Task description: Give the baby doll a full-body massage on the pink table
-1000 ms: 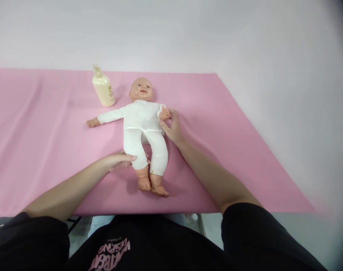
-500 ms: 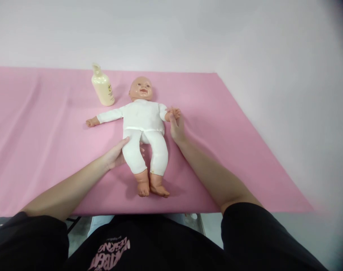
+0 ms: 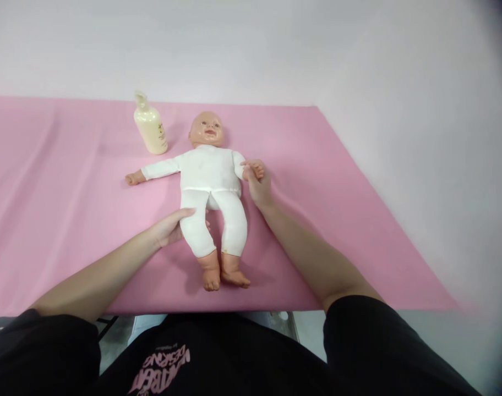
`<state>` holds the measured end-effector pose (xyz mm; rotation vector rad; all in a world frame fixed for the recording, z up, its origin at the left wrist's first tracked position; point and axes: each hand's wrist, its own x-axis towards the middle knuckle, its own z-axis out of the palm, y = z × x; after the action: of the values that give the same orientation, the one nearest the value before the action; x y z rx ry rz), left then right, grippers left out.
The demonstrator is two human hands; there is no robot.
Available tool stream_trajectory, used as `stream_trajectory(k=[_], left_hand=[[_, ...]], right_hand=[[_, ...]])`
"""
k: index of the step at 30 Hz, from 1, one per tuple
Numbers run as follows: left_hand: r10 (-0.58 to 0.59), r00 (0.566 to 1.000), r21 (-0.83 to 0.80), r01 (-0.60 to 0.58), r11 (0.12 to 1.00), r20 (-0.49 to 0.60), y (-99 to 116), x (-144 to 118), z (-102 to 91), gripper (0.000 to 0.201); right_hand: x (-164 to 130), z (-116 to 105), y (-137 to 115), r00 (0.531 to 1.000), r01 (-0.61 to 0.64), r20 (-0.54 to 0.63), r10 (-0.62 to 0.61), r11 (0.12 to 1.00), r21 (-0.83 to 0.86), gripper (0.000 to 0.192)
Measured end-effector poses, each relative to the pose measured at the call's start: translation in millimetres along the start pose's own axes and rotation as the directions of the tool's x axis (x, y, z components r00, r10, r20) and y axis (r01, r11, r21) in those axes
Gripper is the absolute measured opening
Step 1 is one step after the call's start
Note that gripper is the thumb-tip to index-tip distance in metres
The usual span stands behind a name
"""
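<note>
A baby doll (image 3: 209, 176) in a white one-piece suit lies on its back on the pink sheet (image 3: 69, 209), head away from me. One arm is stretched out to the left. My left hand (image 3: 170, 225) wraps around the doll's thigh on the left side, thumb on top. My right hand (image 3: 259, 184) holds the doll's small hand at its right side. The doll's bare feet point toward me.
A cream lotion bottle (image 3: 150, 125) with a pump top stands upright on the sheet, just left of the doll's head. The sheet's front edge runs close to my body and its right edge slants away. A pale wall rises behind.
My left hand slid from the doll's shin up to its thigh. My right hand drew the doll's hand from its chest outward to the side.
</note>
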<state>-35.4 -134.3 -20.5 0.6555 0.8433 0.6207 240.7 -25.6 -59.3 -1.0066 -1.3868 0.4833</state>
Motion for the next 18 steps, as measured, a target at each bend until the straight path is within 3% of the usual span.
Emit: stream_trajectory(k=[10,18], left_hand=[[-0.006,1.0,-0.001,0.006,1.0,-0.026,-2.3,0.9,-0.5,0.045],[0.009,1.0,0.013,-0.009,1.0,-0.002,-4.6,3.4,-5.8,0.048]], right_hand=[[0.0,-2.5,-4.2,1.0,-0.017,0.024,0.018,0.998,-0.057,0.037],[2.3,-0.9,-2.2,0.999,-0.047,-0.005,0.047,0.998,0.037,0.054]])
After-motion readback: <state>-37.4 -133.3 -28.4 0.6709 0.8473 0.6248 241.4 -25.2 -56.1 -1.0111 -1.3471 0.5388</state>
